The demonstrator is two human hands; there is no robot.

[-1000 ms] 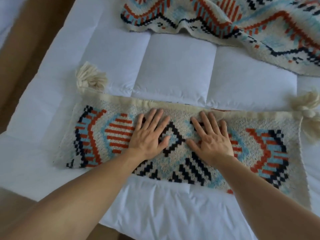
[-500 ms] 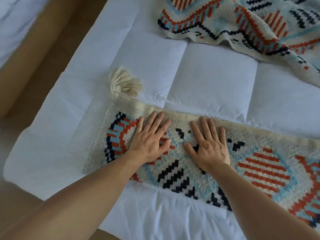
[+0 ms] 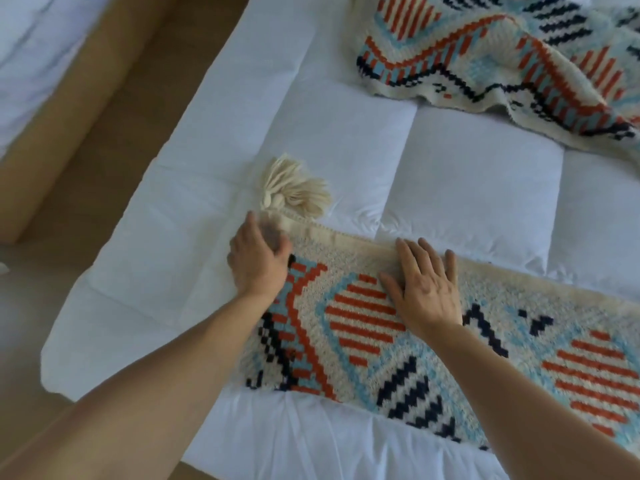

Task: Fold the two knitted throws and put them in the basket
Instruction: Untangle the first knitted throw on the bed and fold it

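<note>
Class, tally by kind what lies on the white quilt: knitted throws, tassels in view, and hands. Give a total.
Knitted throws: 2, folded throw and loose throw
Tassels: 1, cream tassel
Hands: 2, left hand and right hand
Total: 5

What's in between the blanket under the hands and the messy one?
Only bare white quilt lies between the folded throw and the rumpled throw, as the head view shows.

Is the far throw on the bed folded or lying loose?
Loose, not folded: the far throw lies rumpled, with wavy edges, on the quilt. The near throw, under the right hand, is a narrow strip.
</note>
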